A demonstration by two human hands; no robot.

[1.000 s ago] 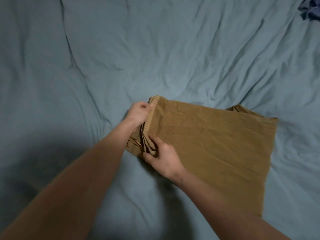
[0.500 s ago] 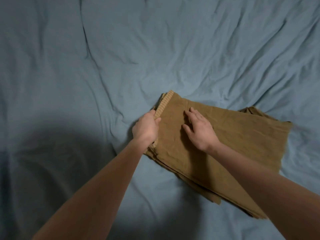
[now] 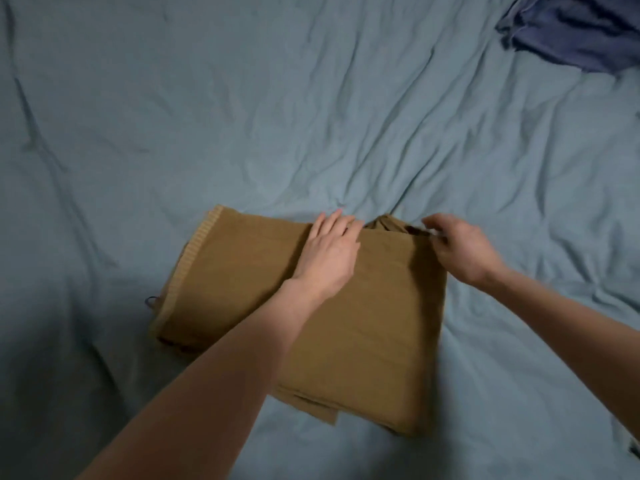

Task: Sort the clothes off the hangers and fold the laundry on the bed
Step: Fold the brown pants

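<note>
Near the middle of the bed [image 3: 311, 116], toward its near edge, the folded tan garment [image 3: 363, 323] lay flat on the blue-grey sheet, its ribbed band [image 3: 194, 258] along the left side. The left hand [image 3: 329, 254] rested flat on the cloth near its far edge, fingers straight, pressing the layers down. The right hand [image 3: 460, 251] was at the far right corner of the garment, its fingers curled around a bunched bit of fabric that stuck out from under the top layer. By the look of it, the step in hand was tidying the fold: squaring off the far edge so no loose cloth poked out. The next move seemed to call for tucking or pulling that bunched corner in line while the left hand kept the stack from shifting, then perhaps one more fold. A crumpled dark blue garment [image 3: 571, 32] lay at the far right corner of the bed, well apart and not yet folded.
</note>
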